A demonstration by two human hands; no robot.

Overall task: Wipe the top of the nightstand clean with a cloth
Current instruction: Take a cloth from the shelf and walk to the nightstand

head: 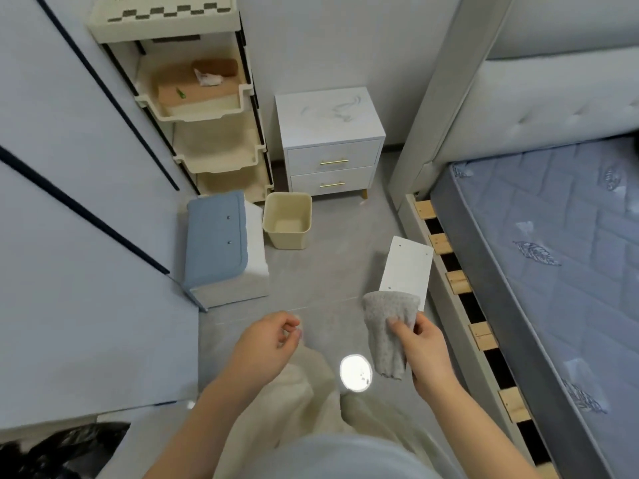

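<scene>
The white nightstand [328, 115] with a marbled top and two drawers with gold handles stands against the far wall, well ahead of my hands. Nothing lies on its top. A grey textured cloth [387, 333] hangs from my right hand [423, 350], which pinches it near the upper edge. My left hand [266, 344] hovers empty beside it, fingers loosely curled and apart. Both hands are over the grey floor, far short of the nightstand.
A cream bin [287, 219] sits on the floor before the nightstand's left corner. A blue-topped stool [221, 243] and a cream shelf rack [207, 105] stand to the left. A white panel [408, 267] leans by the bed frame [460, 281] on the right.
</scene>
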